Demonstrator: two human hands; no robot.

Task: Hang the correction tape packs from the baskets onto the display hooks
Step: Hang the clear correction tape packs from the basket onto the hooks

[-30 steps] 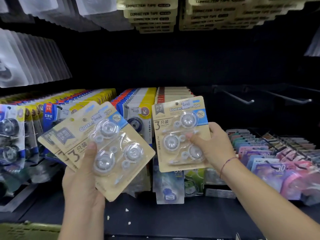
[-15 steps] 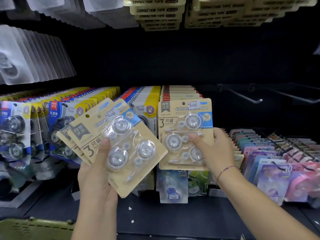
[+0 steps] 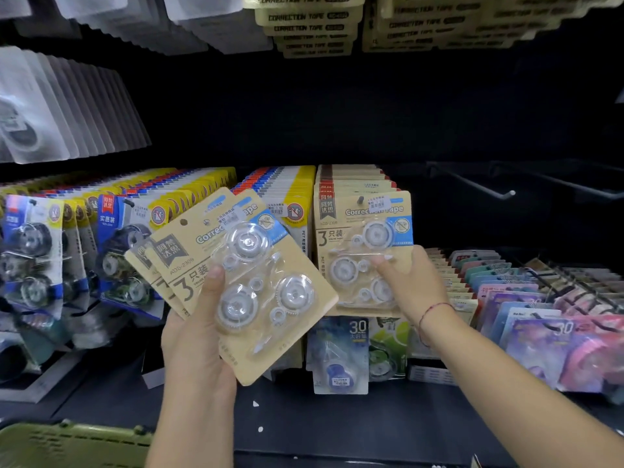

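Our left hand [image 3: 199, 336] grips a fanned stack of tan cardboard correction tape packs [image 3: 243, 278], tilted, before the shelf. Our right hand [image 3: 410, 285] pinches one tan pack [image 3: 363, 251] upright, its hole on a dark display hook [image 3: 360, 199].

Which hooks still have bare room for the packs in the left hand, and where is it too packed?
Free: the two bare hooks right of the kraft-pack row, and the dark shelf floor beside the green basket. Crowded: that kraft row, where the right hand holds a pack, and the blue-yellow rows behind the left hand.
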